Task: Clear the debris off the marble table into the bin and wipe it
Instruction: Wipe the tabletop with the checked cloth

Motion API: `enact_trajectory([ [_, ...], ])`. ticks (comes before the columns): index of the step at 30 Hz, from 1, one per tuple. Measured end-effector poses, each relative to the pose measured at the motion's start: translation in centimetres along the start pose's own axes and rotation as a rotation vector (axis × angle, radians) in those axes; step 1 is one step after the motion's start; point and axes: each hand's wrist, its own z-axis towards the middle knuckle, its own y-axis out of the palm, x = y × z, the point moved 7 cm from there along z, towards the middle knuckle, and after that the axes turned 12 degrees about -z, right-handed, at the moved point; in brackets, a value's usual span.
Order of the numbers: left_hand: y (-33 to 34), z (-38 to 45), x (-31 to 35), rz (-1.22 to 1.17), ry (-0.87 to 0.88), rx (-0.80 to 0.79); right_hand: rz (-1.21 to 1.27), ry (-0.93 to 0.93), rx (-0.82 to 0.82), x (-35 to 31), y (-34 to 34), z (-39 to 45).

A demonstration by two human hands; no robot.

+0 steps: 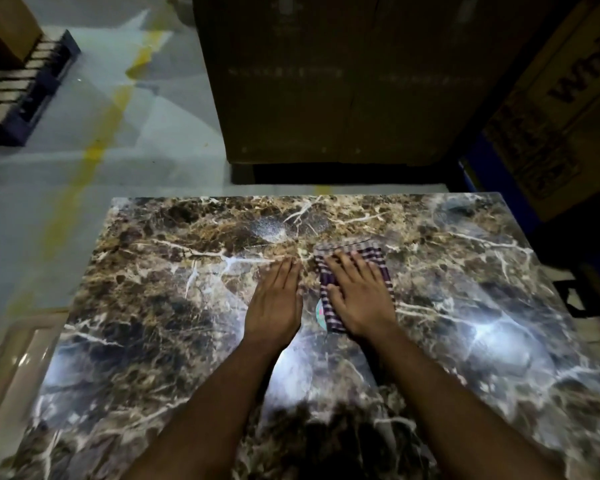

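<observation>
Wiping stage, by the look of it: the right hand [359,294] lies flat, fingers spread and straight, pressing a checked purple-and-white cloth [352,268] onto the marble desk [482,271] just past its middle, while the left hand [274,299] rests beside it, palm down, fingers straight and together, holding nothing, its thumb side near the cloth's edge. As for the debris, the desk top looks almost bare: no scraps show on the brown veined surface, so the clearing part seems largely done, though glare patches near the front and right could be hiding small bits. One catch: a small pale, coloured scrap [321,315] peeks out at the near-left edge of the cloth, between the two hands; what it is I cannot tell, and it may yet need binning. No bin can be made out from here. Left to do, I'd judge: carry the cloth across the far strip, both side edges and the near corners, then deal with that scrap
</observation>
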Motion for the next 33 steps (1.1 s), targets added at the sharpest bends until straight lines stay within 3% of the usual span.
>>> enact_trajectory([
  [4,0.1,-2.0,0.1,0.044,0.047,-0.014,0.022,0.158,-0.003,0.9,-0.4,1.2],
  [10,0.0,-4.0,1.0,0.062,0.055,-0.005,-0.005,-0.042,-0.016,-3.0,0.0,-5.2],
  [14,0.4,-6.1,1.3,0.047,0.04,-0.017,0.012,0.136,-0.014,1.1,0.7,-7.3],
  [16,0.5,-6.8,1.3,0.04,0.036,-0.011,0.024,0.194,-0.012,0.2,0.5,-6.1],
  [19,0.9,-7.5,1.6,0.043,0.034,-0.022,0.026,0.076,-0.013,-4.3,0.3,-6.5],
  [22,1.3,-9.3,1.7,0.041,0.033,-0.027,-0.003,-0.012,-0.02,-4.4,0.7,-11.4],
  [28,1.7,-13.1,2.2,0.054,0.028,-0.023,0.017,0.173,-0.036,-1.4,0.9,-11.7],
  [33,2.4,-14.9,3.0,0.061,-0.001,-0.044,-0.039,-0.025,-0.012,-5.8,1.4,-18.1],
])
